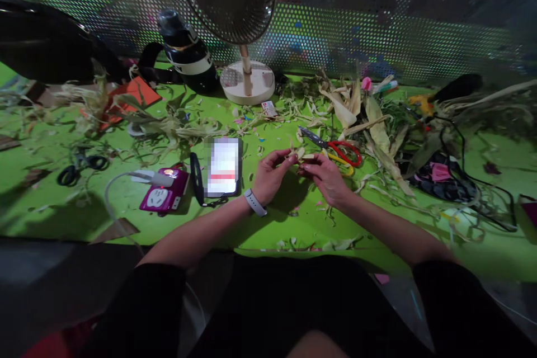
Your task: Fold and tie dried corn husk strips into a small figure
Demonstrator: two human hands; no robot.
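Both hands are close together over the green table (268, 229), in front of my body. My left hand (272, 174), with a pale band at the wrist, pinches a small pale piece of husk (300, 152) between thumb and fingertips. Just to its right, my right hand (326, 177) has thumb and fingers closed on another end or strip of pale husk; whether it is the same piece is unclear. Red-handled scissors (346, 152) and a yellow handle (342, 165) lie right behind my right hand. A phone (223, 168) with a lit screen lies left of my left hand.
A white-based fan (247, 83) and black bottle (188, 56) stand at the back. Dry husks (380, 128) are heaped at right. Black scissors (81, 166) and a purple power adapter (165, 193) with a white cable lie left. A perforated metal panel (335, 33) borders the table's back.
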